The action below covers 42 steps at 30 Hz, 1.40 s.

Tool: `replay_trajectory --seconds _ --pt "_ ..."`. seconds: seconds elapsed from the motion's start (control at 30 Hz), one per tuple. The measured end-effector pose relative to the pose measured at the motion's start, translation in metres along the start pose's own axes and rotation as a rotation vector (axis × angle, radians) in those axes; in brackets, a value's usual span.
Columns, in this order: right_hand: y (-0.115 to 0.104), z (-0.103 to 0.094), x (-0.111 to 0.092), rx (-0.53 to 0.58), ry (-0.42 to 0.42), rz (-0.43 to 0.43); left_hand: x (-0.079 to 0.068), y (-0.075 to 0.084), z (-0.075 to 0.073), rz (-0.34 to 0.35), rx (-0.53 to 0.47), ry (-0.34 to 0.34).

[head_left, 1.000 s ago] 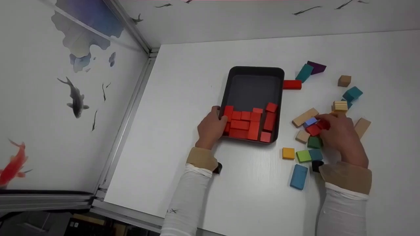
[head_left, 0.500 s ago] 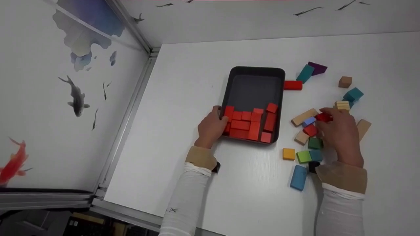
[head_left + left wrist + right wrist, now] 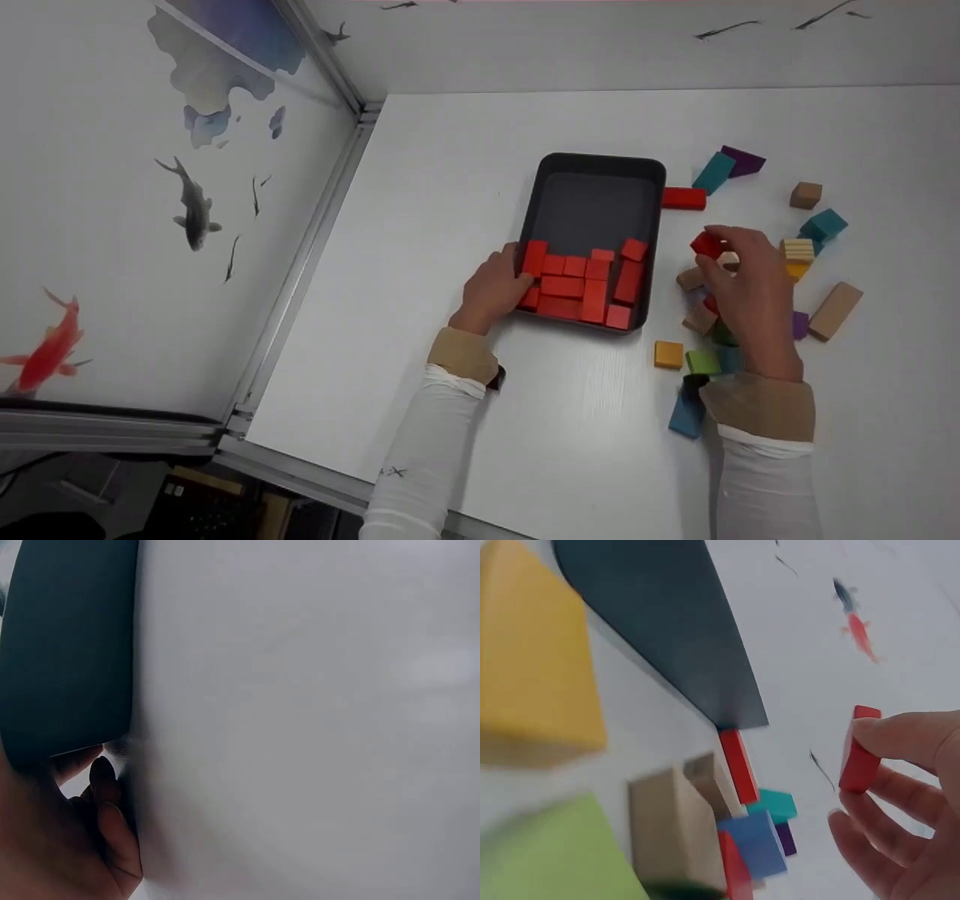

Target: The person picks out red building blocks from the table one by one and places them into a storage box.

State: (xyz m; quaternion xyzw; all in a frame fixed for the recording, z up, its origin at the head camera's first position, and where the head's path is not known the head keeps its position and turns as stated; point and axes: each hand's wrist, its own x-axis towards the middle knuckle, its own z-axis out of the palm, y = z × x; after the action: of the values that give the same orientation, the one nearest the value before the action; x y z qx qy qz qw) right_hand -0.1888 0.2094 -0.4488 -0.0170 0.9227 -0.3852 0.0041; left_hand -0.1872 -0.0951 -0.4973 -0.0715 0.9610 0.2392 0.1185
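Observation:
My left hand [image 3: 493,291] grips the left side of a dark tray [image 3: 600,165], its thumb over the rim; in the left wrist view its fingers curl by the tray's outer wall [image 3: 71,645]. Several red blocks [image 3: 562,286] fill the near half of the tray. Between thumb and fingers my right hand [image 3: 754,292] pinches a red block [image 3: 861,750], held up over the loose blocks right of the tray. Under that hand lie a second red block [image 3: 735,866], a blue-violet block [image 3: 754,844] and plain wooden blocks [image 3: 671,829], partly hidden in the head view.
A red block [image 3: 684,199] lies against the tray's right wall, near teal [image 3: 714,172] and purple [image 3: 744,161] blocks. Farther right are wooden [image 3: 836,311], striped and teal blocks. Yellow [image 3: 668,355], green and blue [image 3: 686,416] blocks lie nearer me. A wall [image 3: 600,45] borders the table's back.
My right hand has lifted the red block from the pile and moved it up and left toward the tray. The left hand keeps its grip on the tray. The head view has shifted slightly.

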Motion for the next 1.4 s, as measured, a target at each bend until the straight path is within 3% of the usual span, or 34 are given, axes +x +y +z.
replay_trajectory --seconds 0.27,0.43,0.77,1.0,1.4 --pt "-0.021 0.041 0.001 0.013 -0.046 -0.173 -0.001 -0.006 0.0 0.005 -0.009 -0.001" --pt "-0.025 0.055 0.006 0.002 -0.084 -0.244 0.0 -0.008 -0.002 0.03 -0.008 0.013" --pt "-0.023 0.068 0.015 0.004 -0.02 -0.192 -0.001 -0.004 0.003 0.034 0.042 0.01" --pt "-0.019 0.075 0.02 -0.039 -0.035 -0.218 -0.004 0.002 0.003 0.029 0.047 0.015" --pt "-0.018 0.08 0.023 -0.039 -0.077 -0.247 -0.002 0.0 0.008 0.011 0.022 0.046"
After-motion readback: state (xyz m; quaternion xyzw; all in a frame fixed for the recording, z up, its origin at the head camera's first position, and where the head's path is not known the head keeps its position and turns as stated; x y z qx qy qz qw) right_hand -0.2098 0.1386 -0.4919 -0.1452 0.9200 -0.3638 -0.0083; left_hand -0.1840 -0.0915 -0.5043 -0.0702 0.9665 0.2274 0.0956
